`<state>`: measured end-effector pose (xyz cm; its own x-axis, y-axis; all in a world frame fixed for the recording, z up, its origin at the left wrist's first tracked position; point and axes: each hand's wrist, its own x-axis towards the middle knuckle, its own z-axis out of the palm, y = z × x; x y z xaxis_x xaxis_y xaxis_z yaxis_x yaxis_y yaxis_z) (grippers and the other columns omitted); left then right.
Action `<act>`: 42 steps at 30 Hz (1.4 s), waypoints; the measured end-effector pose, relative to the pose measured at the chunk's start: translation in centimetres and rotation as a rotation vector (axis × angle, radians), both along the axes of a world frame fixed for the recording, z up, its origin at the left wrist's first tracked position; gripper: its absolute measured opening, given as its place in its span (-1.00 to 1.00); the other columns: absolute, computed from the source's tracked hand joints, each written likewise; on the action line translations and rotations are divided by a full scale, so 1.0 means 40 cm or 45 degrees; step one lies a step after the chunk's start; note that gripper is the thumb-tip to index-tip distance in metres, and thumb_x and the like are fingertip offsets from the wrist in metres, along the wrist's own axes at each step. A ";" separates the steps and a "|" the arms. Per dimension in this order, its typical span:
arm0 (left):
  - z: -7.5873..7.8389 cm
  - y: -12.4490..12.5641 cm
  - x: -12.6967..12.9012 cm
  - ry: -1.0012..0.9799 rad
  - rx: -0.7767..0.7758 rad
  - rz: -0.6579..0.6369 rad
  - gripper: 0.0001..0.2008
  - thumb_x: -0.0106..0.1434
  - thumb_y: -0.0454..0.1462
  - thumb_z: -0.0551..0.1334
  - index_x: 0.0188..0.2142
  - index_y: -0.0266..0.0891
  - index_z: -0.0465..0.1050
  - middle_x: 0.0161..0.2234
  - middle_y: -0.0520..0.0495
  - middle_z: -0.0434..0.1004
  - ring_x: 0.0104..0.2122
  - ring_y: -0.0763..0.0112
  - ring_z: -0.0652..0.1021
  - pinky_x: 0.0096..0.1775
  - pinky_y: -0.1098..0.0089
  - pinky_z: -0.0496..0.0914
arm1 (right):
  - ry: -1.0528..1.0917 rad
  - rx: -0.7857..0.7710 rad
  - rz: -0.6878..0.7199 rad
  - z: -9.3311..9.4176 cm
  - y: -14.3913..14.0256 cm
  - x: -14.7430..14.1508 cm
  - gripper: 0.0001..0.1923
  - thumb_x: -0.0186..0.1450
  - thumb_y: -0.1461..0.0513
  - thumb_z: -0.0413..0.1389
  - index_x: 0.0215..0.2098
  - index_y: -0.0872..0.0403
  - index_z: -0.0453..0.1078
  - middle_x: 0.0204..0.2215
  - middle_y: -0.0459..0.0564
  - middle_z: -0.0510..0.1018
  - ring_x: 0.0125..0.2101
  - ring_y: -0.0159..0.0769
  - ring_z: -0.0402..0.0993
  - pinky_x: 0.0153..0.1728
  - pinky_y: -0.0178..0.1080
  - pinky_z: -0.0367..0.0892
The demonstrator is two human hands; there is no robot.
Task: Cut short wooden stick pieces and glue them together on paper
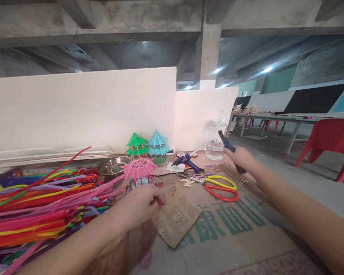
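Note:
My left hand (pixel 146 200), its fingers curled together, is over the upper left edge of a printed brown paper bag (pixel 176 221); what the fingers hold, if anything, is hidden. Just behind it stands a small pavilion model with a pink roof (pixel 139 168). My right hand (pixel 242 158) is wrapped round a dark tool (pixel 226 142), raised at the table's right side; its kind is blurred. Behind the pink model are a green-roofed pavilion (pixel 136 145) and a light-blue one (pixel 158 147). A blue glue gun (pixel 189 163) lies between my hands.
Colourful pipe cleaners (pixel 46 202) heap at the left, near a metal bowl (pixel 114 166). Scissors with yellow and orange handles (pixel 222 193) lie beside short wooden sticks (pixel 187 182). A clear jar (pixel 215 151) stands before white boards (pixel 88 110). A red chair (pixel 329 141) is at right.

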<state>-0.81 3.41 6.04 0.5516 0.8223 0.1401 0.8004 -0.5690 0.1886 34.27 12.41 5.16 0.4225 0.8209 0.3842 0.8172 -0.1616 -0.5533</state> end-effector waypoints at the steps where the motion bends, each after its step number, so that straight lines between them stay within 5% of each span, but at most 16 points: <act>1: -0.022 0.021 -0.005 0.019 0.007 -0.005 -0.66 0.06 -0.48 0.09 -0.39 -0.14 0.59 -0.39 0.05 0.65 -0.37 0.36 0.62 -0.30 0.43 0.45 | 0.150 0.073 0.074 0.020 -0.004 -0.005 -0.63 0.28 -0.04 0.06 -0.47 0.07 0.35 -0.65 0.04 0.45 -0.56 -0.17 0.46 -0.47 -0.19 0.37; 4: -0.053 0.049 -0.019 0.055 0.069 -0.035 -0.73 0.06 -0.47 0.13 -0.42 -0.17 0.58 -0.30 -0.07 0.63 -0.30 0.22 0.62 -0.27 0.31 0.48 | 0.551 0.326 0.345 0.062 -0.029 -0.051 -0.54 0.23 -0.19 0.02 -0.50 -0.02 0.18 -0.67 -0.09 0.34 -0.61 -0.26 0.37 -0.46 -0.17 0.42; 7: -0.046 0.031 -0.015 0.012 0.169 -0.072 -0.75 0.21 -0.38 0.14 -0.18 -0.21 0.56 -0.03 -0.22 0.54 -0.03 0.09 0.54 -0.04 0.13 0.44 | 0.862 0.470 0.607 0.070 -0.076 -0.137 -0.43 0.10 -0.31 0.07 -0.53 -0.03 0.12 -0.70 -0.18 0.28 -0.66 -0.35 0.29 -0.40 -0.16 0.47; 9: -0.037 0.005 -0.001 -0.083 0.232 -0.131 -0.72 0.29 -0.29 0.15 -0.03 -0.21 0.49 0.03 -0.22 0.52 0.03 0.14 0.52 0.05 0.12 0.41 | 1.345 0.527 0.952 0.063 -0.118 -0.202 -0.44 -0.02 -0.22 0.29 -0.58 -0.01 0.17 -0.76 -0.23 0.25 -0.71 -0.40 0.24 -0.31 -0.13 0.49; 11: -0.034 -0.023 0.017 -0.185 0.295 -0.200 -0.68 0.32 -0.19 0.19 0.04 -0.20 0.43 0.04 -0.19 0.53 0.02 0.19 0.54 0.03 0.17 0.44 | 1.531 0.499 1.072 0.050 -0.162 -0.262 -0.46 -0.04 -0.15 0.36 -0.60 0.00 0.21 -0.78 -0.24 0.27 -0.73 -0.44 0.22 -0.28 -0.16 0.49; 16: -0.055 -0.062 0.050 -0.224 0.510 -0.370 -0.47 0.24 0.02 0.27 0.08 -0.23 0.37 0.04 -0.21 0.54 0.01 0.15 0.55 -0.02 0.17 0.49 | 1.709 0.276 1.162 0.014 -0.243 -0.352 -0.51 -0.01 -0.12 0.38 -0.57 0.01 0.28 -0.75 -0.23 0.38 -0.71 -0.42 0.31 -0.28 -0.17 0.48; 21: -0.067 -0.052 0.053 -0.245 0.752 -0.544 -0.84 0.40 -0.25 0.13 -0.14 -0.21 0.46 -0.15 -0.08 0.64 -0.13 0.30 0.61 -0.12 0.30 0.51 | 1.730 0.046 1.217 -0.017 -0.266 -0.380 -0.48 0.05 -0.15 0.32 -0.65 0.06 0.30 -0.76 -0.18 0.38 -0.68 -0.43 0.37 -0.39 -0.25 0.44; 24: -0.058 -0.050 0.050 -0.258 0.897 -0.566 -0.78 0.43 -0.32 0.06 -0.25 -0.22 0.47 -0.26 -0.08 0.65 -0.26 0.34 0.63 -0.20 0.34 0.51 | 1.783 -0.033 1.207 -0.026 -0.271 -0.390 -0.47 0.05 -0.15 0.31 -0.66 0.07 0.31 -0.75 -0.17 0.39 -0.67 -0.40 0.40 -0.59 -0.31 0.34; 30: -0.050 -0.043 0.050 -0.205 0.923 -0.754 -0.63 0.36 -0.01 0.13 -0.12 -0.27 0.42 -0.27 -0.12 0.65 -0.17 0.28 0.63 -0.14 0.31 0.52 | 1.877 -0.080 1.234 -0.016 -0.280 -0.392 -0.49 0.00 -0.11 0.36 -0.63 0.08 0.29 -0.74 -0.19 0.42 -0.68 -0.41 0.42 -0.63 -0.36 0.33; 36: -0.064 -0.039 0.047 -0.170 0.983 -0.722 -0.72 0.47 -0.23 -0.01 -0.27 -0.24 0.42 -0.38 -0.03 0.60 -0.32 0.38 0.60 -0.24 0.36 0.48 | 1.916 -0.332 1.287 -0.020 -0.279 -0.384 -0.51 0.01 -0.10 0.34 -0.58 0.08 0.31 -0.70 -0.14 0.47 -0.64 -0.35 0.47 -0.62 -0.34 0.37; 42: -0.060 -0.040 0.047 -0.169 0.933 -0.700 -0.71 0.44 -0.36 -0.03 -0.30 -0.25 0.43 -0.36 -0.06 0.62 -0.35 0.38 0.61 -0.27 0.35 0.50 | 1.894 -0.343 1.372 -0.009 -0.266 -0.375 -0.55 -0.03 -0.04 0.39 -0.54 0.08 0.34 -0.66 -0.16 0.47 -0.61 -0.35 0.47 -0.55 -0.30 0.43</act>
<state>1.07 1.82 3.63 0.7801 0.1304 0.6119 0.3800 -0.8758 -0.2978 19.27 1.78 4.81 -0.4331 0.8992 0.0625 -0.4597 -0.1606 -0.8734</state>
